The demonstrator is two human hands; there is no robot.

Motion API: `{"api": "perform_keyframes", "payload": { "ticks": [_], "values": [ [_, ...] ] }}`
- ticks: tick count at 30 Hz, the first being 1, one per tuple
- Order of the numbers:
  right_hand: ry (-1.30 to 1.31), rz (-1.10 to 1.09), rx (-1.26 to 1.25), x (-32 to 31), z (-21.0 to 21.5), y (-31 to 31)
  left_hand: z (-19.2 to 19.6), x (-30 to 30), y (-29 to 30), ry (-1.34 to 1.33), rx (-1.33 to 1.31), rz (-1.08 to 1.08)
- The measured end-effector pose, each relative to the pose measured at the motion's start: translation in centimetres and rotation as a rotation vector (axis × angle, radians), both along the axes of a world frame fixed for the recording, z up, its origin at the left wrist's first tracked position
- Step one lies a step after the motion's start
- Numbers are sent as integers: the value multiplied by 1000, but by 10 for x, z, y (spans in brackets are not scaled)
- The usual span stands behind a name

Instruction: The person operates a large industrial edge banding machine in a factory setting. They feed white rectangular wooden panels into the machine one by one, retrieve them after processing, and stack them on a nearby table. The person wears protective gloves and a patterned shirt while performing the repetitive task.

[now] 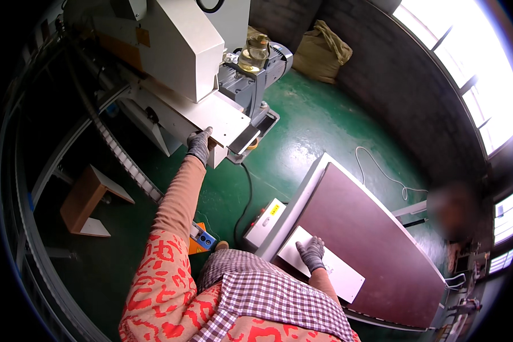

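Note:
My left hand (199, 145), in a grey glove, reaches forward with its fingers closed on the near edge of a white panel (229, 122). That panel has small dark holes and sticks out from under the white housing of a machine (179, 48); its far part is hidden inside. My right hand (312, 254), gloved too, lies with fingers spread on a second white panel (341, 275). This one rests flat on a brown-topped table (376, 239) to my right, and small holes show near its end.
A grey motor (276, 61) and a jar of yellowish liquid (253, 54) sit beside the machine. A white control box (265, 223) stands by the table. Low on the left is a brown-and-white board piece (85, 202). A cable (249, 194) crosses the green floor; a sack (322, 52) stands behind.

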State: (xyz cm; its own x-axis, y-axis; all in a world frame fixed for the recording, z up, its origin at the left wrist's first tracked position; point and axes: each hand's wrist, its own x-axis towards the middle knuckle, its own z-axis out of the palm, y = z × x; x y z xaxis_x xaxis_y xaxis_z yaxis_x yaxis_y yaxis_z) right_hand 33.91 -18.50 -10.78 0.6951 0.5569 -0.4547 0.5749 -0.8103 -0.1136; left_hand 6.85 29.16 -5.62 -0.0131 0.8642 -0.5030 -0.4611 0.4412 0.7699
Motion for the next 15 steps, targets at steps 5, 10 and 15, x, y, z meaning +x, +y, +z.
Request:
{"api": "perform_keyframes", "payload": {
  "ticks": [5, 10, 15],
  "values": [
    [700, -234, 723, -13, 18, 56, 17, 40, -73, -156, -32, -25],
    [1517, -517, 1003, -22, 51, 112, 15, 73, -171, -17, 42, -237],
    [1413, -629, 1074, -28, 61, 107, 14, 104, -294, -23, -50, -407]
  ]
}}
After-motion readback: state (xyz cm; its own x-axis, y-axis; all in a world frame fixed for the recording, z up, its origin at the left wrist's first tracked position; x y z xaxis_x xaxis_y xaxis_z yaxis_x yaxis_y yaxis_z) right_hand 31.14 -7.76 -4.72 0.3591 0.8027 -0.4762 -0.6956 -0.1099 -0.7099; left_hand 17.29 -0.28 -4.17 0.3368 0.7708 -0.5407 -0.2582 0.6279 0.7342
